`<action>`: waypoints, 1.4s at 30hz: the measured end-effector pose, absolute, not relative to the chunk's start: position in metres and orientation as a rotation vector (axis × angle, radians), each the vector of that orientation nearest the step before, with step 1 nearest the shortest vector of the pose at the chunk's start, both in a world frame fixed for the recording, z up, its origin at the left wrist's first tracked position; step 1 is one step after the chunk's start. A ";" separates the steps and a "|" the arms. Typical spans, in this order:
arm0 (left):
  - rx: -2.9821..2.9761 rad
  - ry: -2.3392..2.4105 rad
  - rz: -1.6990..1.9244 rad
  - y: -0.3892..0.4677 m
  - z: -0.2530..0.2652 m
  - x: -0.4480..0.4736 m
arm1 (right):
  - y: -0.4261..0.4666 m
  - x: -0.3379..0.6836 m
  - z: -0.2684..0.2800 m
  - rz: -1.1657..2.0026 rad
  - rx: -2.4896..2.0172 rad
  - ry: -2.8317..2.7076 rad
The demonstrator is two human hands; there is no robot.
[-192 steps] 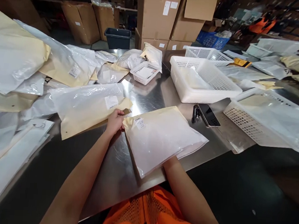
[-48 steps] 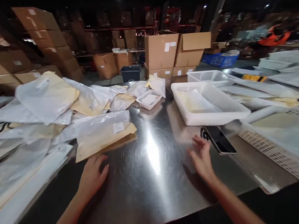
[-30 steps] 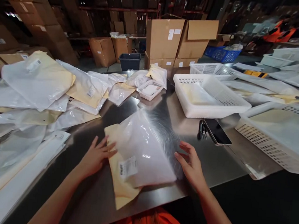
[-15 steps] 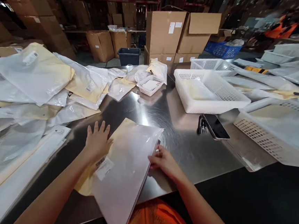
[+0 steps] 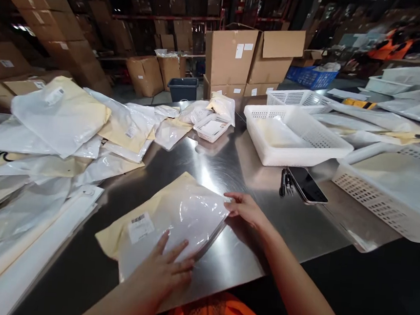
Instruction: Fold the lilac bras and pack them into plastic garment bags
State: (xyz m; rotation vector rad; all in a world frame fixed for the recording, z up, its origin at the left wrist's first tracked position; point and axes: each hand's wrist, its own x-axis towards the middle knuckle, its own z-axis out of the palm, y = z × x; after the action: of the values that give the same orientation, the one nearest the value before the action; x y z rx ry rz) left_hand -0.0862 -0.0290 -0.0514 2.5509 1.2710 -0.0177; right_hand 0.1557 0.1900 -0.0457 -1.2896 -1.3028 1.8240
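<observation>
A clear plastic bag [image 5: 194,207] with a cream backing and a small barcode label [image 5: 140,226] lies on the steel table in front of me. My left hand [image 5: 165,271] rests on its near edge, fingers spread and flat. At the bag's right corner, the fingers of my right hand [image 5: 242,210] are closed on the edge; part of that grip is hidden. What the bag contains cannot be made out through the cloudy plastic.
A heap of similar bags [image 5: 61,120] covers the left side. White perforated baskets [image 5: 287,157] stand at the right, with a phone [image 5: 307,184] and pens [image 5: 286,182] before them. A small white basket [image 5: 212,131] sits farther back, in front of cardboard boxes [image 5: 229,56].
The bag has turned and now lies lower on the table. My left hand has moved from its left side to its near edge, and my right hand has shifted slightly farther up and right.
</observation>
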 end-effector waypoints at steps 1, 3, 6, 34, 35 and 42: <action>2.540 1.414 0.090 -0.034 -0.046 -0.098 | 0.182 0.159 -0.045 1.866 -1.283 -1.341; 2.378 1.731 0.331 -0.048 -0.040 -0.106 | 0.158 0.163 -0.047 1.958 -1.262 -1.401; 1.724 1.886 0.639 -0.064 -0.051 -0.072 | 0.112 0.159 -0.056 2.055 -1.198 -1.408; -0.128 1.527 1.639 -0.063 -0.055 -0.090 | 0.101 0.190 -0.045 1.769 -1.124 -0.656; -0.105 1.630 1.652 -0.071 -0.054 -0.099 | 0.106 0.192 -0.047 1.718 -1.129 -0.632; 1.325 2.776 1.151 -0.086 -0.034 -0.076 | 0.092 0.176 -0.068 1.607 -1.291 -0.875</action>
State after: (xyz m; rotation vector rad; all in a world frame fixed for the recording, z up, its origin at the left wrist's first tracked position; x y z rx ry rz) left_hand -0.0765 -0.0858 -0.0335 1.3254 2.7762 1.1508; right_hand 0.1756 0.0923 -0.0679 -1.2907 -0.8754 1.6067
